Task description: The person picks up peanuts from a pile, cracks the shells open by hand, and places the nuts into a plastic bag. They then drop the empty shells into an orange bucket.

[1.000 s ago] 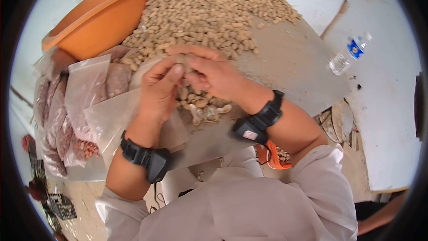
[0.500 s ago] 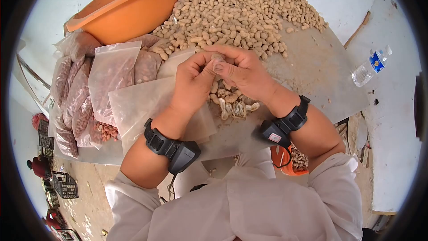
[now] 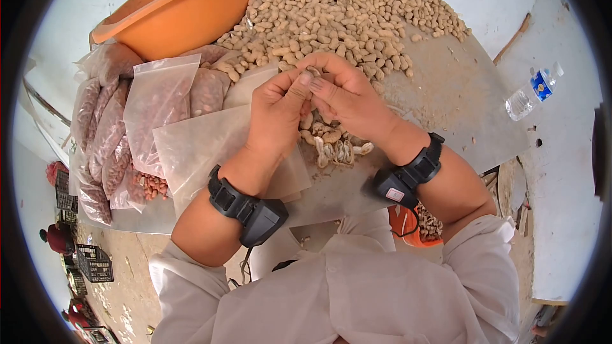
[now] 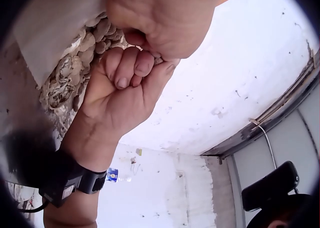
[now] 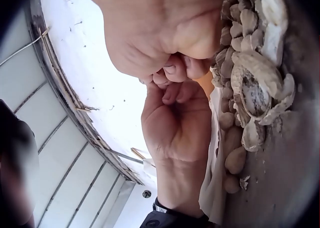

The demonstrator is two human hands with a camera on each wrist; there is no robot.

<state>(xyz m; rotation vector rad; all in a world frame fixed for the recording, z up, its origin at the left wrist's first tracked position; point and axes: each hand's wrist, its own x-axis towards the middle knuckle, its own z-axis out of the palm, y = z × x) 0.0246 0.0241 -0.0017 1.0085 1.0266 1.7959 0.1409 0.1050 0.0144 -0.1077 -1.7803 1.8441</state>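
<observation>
In the head view, my left hand (image 3: pixel 275 113) and right hand (image 3: pixel 354 103) meet above the table, thumbs side by side, pinching a peanut (image 3: pixel 313 72) that their fingers mostly cover. Only a sliver of the peanut (image 4: pixel 158 60) shows between the fingertips in the left wrist view. My right hand's other fingers (image 4: pixel 131 66) are curled towards the palm. Just below the hands lie opened shells (image 3: pixel 338 153) and some whole peanuts. A large heap of unshelled peanuts (image 3: pixel 331 13) spreads beyond them. The right wrist view shows a split shell (image 5: pixel 256 87) close by.
An orange basin (image 3: pixel 178 16) stands at the back left. Bags of shelled kernels (image 3: pixel 108 121) and flat plastic bags (image 3: pixel 204 146) lie left. A water bottle (image 3: pixel 534 91) is at the right. Below the table's edge is an orange container (image 3: pixel 414 232) holding shells.
The head view has shifted, so the table things appear farther right than a second ago. Both hands stay together at the peanut; their thumbs and fingers have moved slightly around it.
</observation>
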